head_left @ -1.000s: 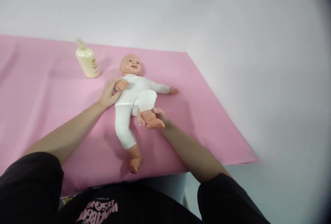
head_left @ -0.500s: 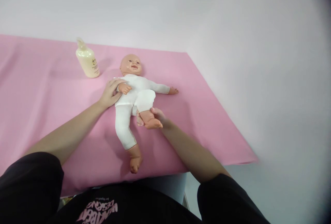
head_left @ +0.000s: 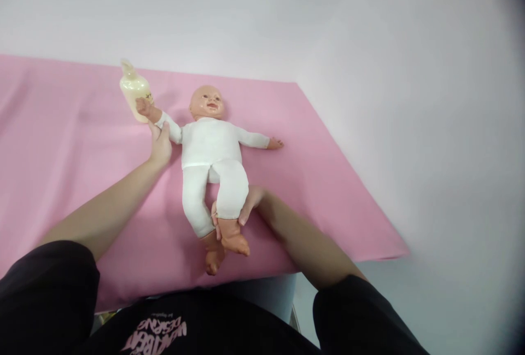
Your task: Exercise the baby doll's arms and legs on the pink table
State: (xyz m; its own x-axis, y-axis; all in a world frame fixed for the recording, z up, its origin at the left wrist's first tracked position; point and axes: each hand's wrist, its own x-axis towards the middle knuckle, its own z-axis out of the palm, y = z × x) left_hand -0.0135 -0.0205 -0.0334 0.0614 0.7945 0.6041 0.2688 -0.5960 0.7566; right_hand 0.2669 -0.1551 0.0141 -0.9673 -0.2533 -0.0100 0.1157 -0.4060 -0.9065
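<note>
A baby doll (head_left: 211, 144) with a white cloth body lies on its back, head away from me. My left hand (head_left: 161, 144) grips the doll's arm on the left near its wrist, holding it stretched outward and raised. The doll's small hand overlaps the front of a pump bottle (head_left: 133, 86). Around the lower leg on the right, just above the foot, my right hand (head_left: 248, 204) is closed; some of its fingers are hidden behind the leg. That foot hangs over the doll's other ankle.
A pink cloth (head_left: 340, 196) covers the table, its front edge close to my body. The pale yellow pump bottle stands left of the doll's head. A plain white wall (head_left: 254, 16) rises behind the table and to the right.
My left hand has swung the doll's arm from across its chest out to the left. With my right hand, the bent leg has come down toward me and straightened.
</note>
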